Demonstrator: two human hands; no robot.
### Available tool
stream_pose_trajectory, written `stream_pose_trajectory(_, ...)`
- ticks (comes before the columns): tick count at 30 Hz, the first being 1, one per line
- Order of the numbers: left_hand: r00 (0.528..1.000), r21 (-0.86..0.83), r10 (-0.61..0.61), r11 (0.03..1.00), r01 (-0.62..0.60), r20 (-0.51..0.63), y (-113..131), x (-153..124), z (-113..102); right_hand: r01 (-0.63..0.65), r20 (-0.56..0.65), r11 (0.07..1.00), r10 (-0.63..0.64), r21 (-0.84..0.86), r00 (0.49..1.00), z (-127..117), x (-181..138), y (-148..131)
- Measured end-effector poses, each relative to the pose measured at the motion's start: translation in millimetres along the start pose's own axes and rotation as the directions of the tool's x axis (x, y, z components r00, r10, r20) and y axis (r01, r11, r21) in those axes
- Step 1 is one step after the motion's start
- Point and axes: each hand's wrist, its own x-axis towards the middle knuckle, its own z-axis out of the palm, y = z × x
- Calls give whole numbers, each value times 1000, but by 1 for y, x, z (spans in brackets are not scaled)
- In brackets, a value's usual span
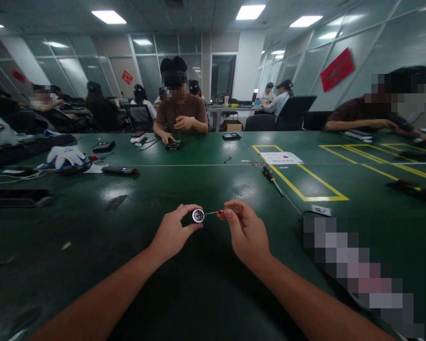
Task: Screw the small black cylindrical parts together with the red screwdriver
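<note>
Between thumb and fingers, my left hand (172, 231) grips a small round part (198, 216) with a bright metal rim and a dark recessed face turned toward me. My right hand (249, 233) is closed around a screwdriver (236, 208) with a clear handle and a red collar. Its thin shaft points left, and the tip meets the right side of the round part or lies just beside it; I cannot tell which. Both hands are above the green tabletop (145, 284).
Beyond my hands lie a yellow-black screwdriver (272, 180), a white sheet (281, 157) and a dark cylindrical tool (120, 171). White-blue gloves (66, 157) and a black tray (19, 197) are at left. Yellow tape (324, 198) marks the right side. A co-worker (180, 113) sits opposite.
</note>
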Motion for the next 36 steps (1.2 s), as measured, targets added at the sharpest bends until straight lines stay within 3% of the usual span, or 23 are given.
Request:
stream_pose_trajectory(4,1000,14,16,1000,-15,-4,-4,-1,0,28,31,999,-27,-45,999,-2,1,-3)
stream_pose_trajectory(9,999,46,35,998,-35,-11,-11,-1,1,41,194,999,-43,15,980,-5,0,-9)
stream_pose_trajectory(12,998,39,57,998,-57,-6,-13,0,1,117,276,991,-130,64,952,-5,-2,-14)
stream_pose_trajectory(16,997,38,77,996,-76,-5,-13,1,-1,158,285,984,-176,83,942,-3,-5,-16)
stream_pose_trajectory(19,996,60,85,995,-84,-2,-14,2,-2,30,231,997,-46,74,972,0,-6,-10)
stream_pose_trajectory(23,995,95,96,991,-97,6,-13,3,-2,-196,71,945,183,262,980,5,-2,-1)
stream_pose_trajectory(28,996,85,87,992,-88,24,-11,2,-1,-268,26,901,276,341,961,7,7,5)
stream_pose_trajectory(30,995,90,95,991,-96,24,-11,2,-1,-348,21,819,381,456,924,7,12,12)
stream_pose_trajectory(33,995,111,95,989,-97,19,-11,3,-2,-543,213,551,550,634,807,5,19,24)
stream_pose_trajectory(36,997,129,73,989,-75,21,-11,4,-2,-464,121,586,529,664,840,2,21,29)
